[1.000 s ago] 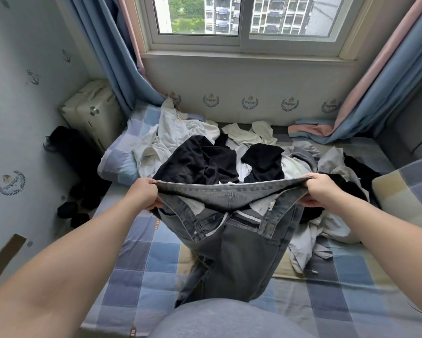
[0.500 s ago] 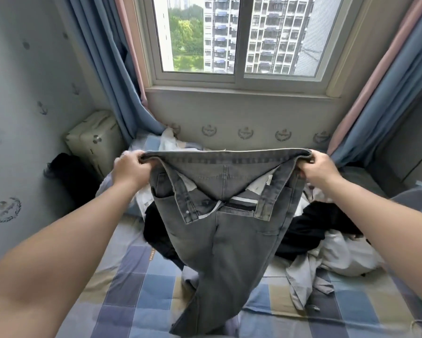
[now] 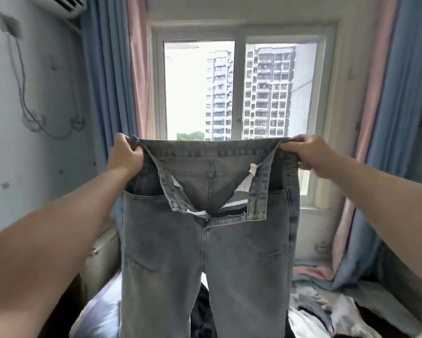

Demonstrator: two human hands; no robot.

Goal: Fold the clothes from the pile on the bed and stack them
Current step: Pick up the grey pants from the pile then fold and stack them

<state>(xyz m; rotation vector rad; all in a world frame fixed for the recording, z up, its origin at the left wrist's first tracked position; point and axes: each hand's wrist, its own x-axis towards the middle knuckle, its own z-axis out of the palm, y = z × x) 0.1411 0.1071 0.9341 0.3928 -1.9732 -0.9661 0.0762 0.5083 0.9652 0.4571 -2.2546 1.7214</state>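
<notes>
A pair of grey jeans (image 3: 205, 252) hangs in the air in front of the window, held up by the waistband with the fly open and the legs dropping out of the bottom of the view. My left hand (image 3: 124, 154) grips the left end of the waistband. At the right end, my right hand (image 3: 309, 151) grips the waistband too. Behind and below the jeans, part of the clothes pile (image 3: 322, 311) shows on the bed: white, grey and black garments. The jeans hide most of the pile and the bed.
The window (image 3: 239, 91) is straight ahead, flanked by blue and pink curtains (image 3: 112, 81). A pale suitcase (image 3: 100, 259) stands by the left wall. An air conditioner (image 3: 63, 3) is mounted high on the left.
Both hands have raised the jeans from just above the pile to window height, and my view has tilted up with them. The waistband stays stretched between the hands.
</notes>
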